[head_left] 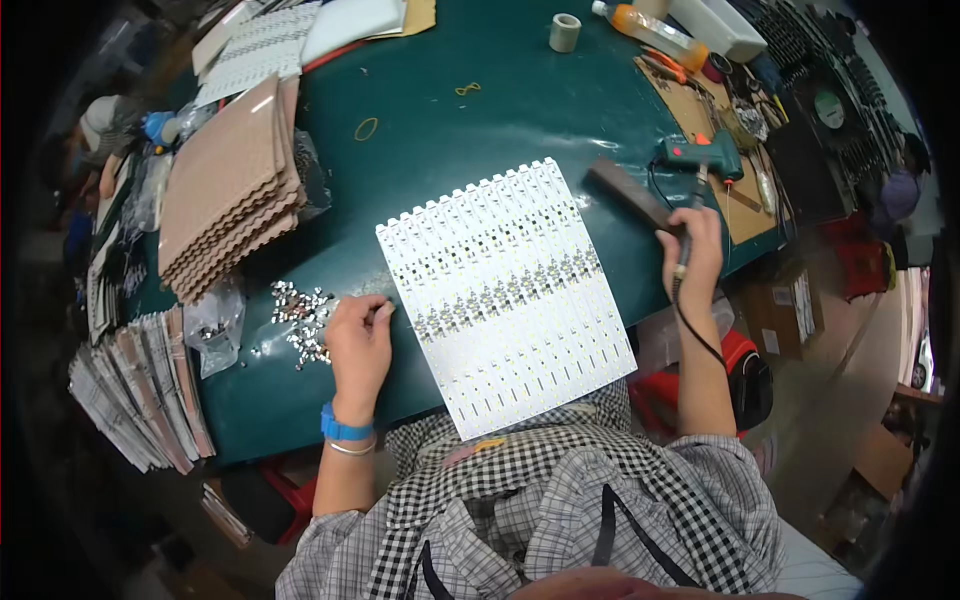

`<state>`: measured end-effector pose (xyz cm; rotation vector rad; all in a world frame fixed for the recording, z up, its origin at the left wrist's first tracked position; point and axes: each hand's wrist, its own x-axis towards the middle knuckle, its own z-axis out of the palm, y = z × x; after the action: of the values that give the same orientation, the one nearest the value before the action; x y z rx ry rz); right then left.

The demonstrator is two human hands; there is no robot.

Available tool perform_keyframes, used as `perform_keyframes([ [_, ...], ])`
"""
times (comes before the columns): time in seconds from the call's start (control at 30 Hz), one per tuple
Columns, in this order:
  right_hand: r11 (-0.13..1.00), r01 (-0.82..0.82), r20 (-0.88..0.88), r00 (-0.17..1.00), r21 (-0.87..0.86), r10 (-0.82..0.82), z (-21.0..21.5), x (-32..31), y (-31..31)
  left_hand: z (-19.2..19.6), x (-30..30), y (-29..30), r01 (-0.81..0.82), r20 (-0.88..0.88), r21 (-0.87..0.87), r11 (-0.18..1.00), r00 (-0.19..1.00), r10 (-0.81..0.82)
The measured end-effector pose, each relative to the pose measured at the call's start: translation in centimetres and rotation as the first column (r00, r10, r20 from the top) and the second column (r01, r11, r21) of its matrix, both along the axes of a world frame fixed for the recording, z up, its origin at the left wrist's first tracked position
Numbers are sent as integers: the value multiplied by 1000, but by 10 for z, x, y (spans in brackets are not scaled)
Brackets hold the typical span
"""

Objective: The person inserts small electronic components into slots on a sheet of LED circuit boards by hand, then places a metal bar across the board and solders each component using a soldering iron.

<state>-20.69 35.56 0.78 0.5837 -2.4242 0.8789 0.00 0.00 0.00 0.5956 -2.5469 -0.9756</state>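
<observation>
A white panel of circuit-board strips (510, 370) lies tilted on the green table, its lower end over its front edge near my lap. Rows of small components cross it. My left hand (360, 340) is closed, thumb and forefinger pinched beside the panel's left edge; what they hold, if anything, is too small to make out. Right next to that hand lies a scattered heap of small shiny metal pieces (300, 315). My right hand (695, 245) is wrapped round a corded, pen-shaped tool like a soldering iron (683, 262), right of the panel. A brown oblong block (630, 193) is by its fingers.
Stacked pinkish wavy-edged sheets (225, 180) stand at left, above upright bundled panels (140, 390) and a clear plastic bag (215, 325). At right are a green power tool (705, 155), orange-handled pliers (665, 66) and a bottle (650, 32). A tape roll (564, 33) stands at the back.
</observation>
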Motion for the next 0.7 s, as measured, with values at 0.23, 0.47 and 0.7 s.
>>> perform_keyframes([
  [0.23, 968, 130, -155, 983, 214, -98, 5, -8, 26, 0, -15, 19, 10, -93, -58, 998, 996, -15],
  [0.47, 922, -386, 37, 921, -30, 387, -9, 21, -44, -32, -21, 18, -103, -44, 499, 861, 989, 144],
  [0.7, 509, -8, 311, 783, -860, 539, 33, 27, -48, 56, -9, 31, 3, -112, 890, 456, 970, 214],
])
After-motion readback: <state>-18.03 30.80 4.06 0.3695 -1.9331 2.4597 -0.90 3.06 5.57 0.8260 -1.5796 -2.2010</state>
